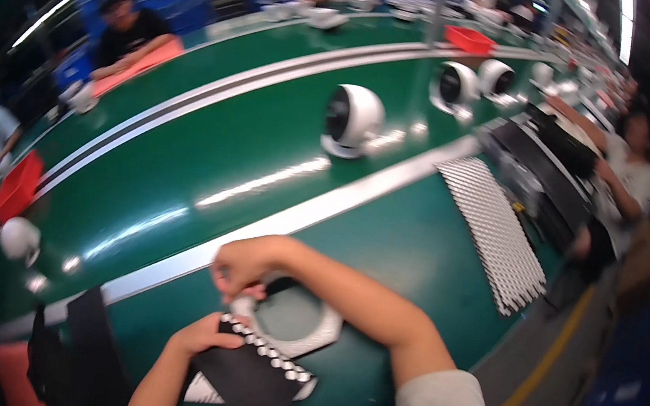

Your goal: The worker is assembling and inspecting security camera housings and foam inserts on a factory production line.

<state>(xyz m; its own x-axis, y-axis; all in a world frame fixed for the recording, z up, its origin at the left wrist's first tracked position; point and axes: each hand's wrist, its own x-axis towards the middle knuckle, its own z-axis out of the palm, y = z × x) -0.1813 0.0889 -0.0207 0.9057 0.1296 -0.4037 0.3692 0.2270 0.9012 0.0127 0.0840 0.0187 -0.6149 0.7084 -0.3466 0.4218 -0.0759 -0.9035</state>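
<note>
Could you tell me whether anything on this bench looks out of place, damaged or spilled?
Nothing stands out. The right hand and left hand work on a white ring-shaped part beside a black sheet of small white pieces; white round fans stand upright on the green belt. No spill shows.

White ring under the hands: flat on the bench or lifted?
Flat. The white ring lies on the green bench; the right hand touches its rim.
</note>
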